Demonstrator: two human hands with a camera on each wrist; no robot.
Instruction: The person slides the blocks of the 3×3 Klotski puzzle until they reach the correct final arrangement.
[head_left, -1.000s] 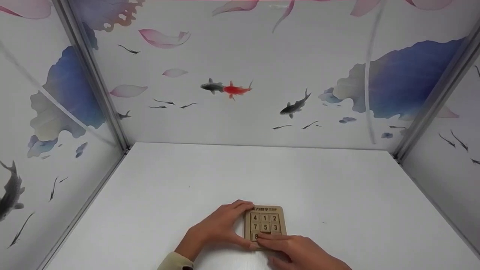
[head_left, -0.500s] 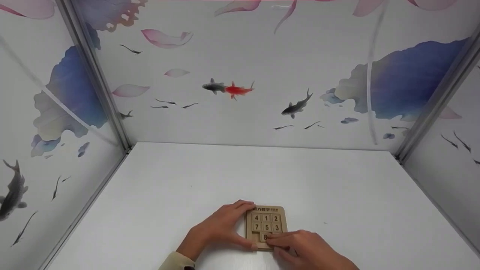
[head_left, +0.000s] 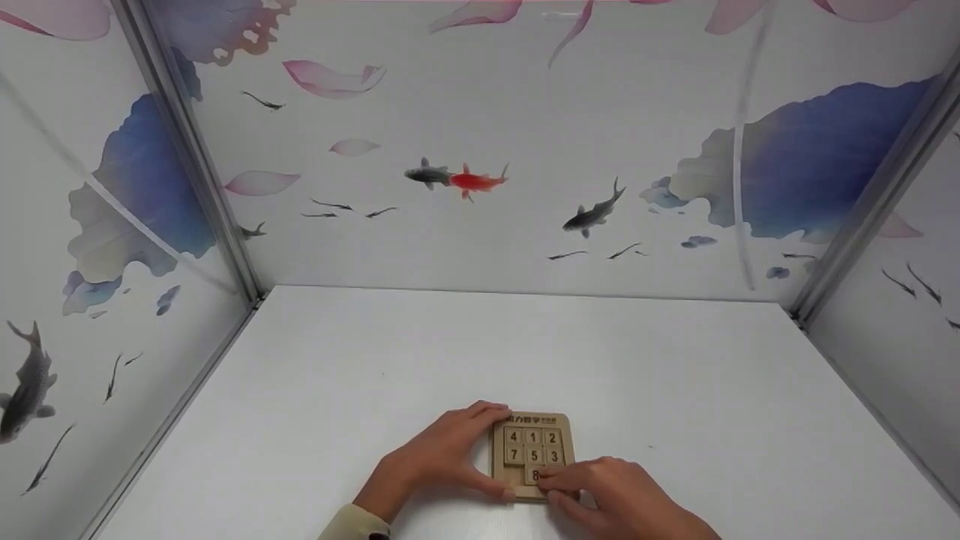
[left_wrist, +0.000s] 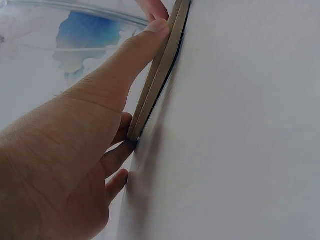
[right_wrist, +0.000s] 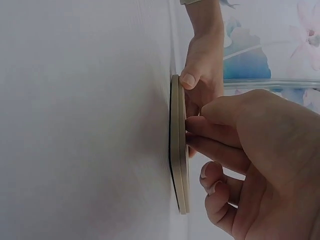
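Observation:
A wooden number slide puzzle lies flat on the white table, near its front. Its upper row reads 4, 1, 2 and its middle row 7, 5, 3. The 8 tile sits in the middle of the bottom row, with a bare slot to its left; fingers cover the bottom right corner. My left hand holds the frame's left side, thumb at the near corner and fingers at the far one. With two fingertips my right hand presses the 8 tile; in the right wrist view its other fingers curl beside the board.
The white table is enclosed by white panels printed with fish, petals and blue leaves. Metal posts stand at the back corners.
The 8 tile has slid right, from the bottom left slot to the middle, under my right fingertips. The bottom left slot is now bare. My left hand keeps its hold.

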